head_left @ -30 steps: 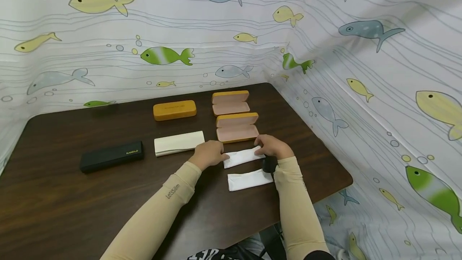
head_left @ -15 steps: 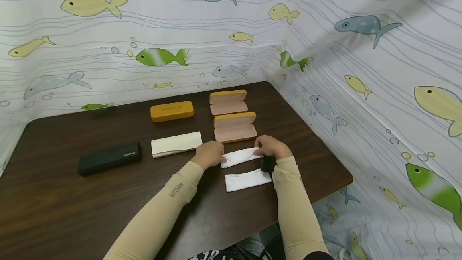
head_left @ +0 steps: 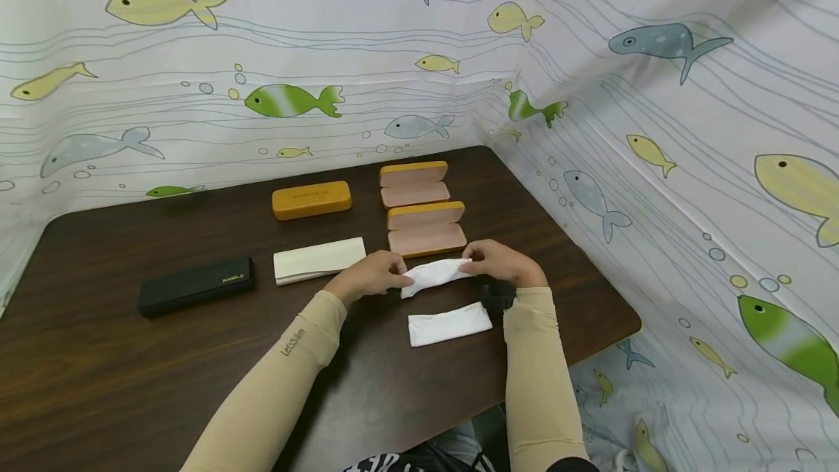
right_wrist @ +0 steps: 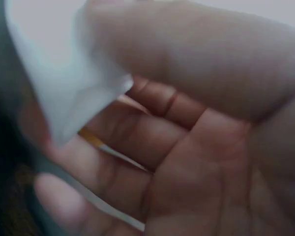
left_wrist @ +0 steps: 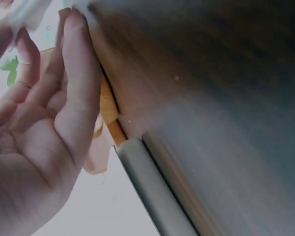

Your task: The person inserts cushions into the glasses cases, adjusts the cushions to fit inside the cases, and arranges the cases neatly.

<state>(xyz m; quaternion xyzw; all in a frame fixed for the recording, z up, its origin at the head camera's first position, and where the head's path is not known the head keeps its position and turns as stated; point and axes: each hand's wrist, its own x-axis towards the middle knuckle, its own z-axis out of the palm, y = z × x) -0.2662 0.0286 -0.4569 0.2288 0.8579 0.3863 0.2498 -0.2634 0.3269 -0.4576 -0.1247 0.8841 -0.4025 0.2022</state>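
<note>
Between both hands hangs a folded white cloth, bowed slightly along its length. My left hand pinches its left end between thumb and fingers. The right end is pinched by my right hand; in the right wrist view the thumb presses on the cloth. A second folded white cloth lies flat on the table just below. Beyond the hands stand two open glasses cases, the nearer one and the farther one, both yellow with pink lining.
A closed yellow glasses case sits at the back. Left of my left hand lies a flat cream case, with a long black case further left. The dark wooden table meets a fish-patterned curtain behind.
The cloth has come up off the table and moved slightly away from the second cloth, both hands still pinching its ends. The second cloth stays put.
</note>
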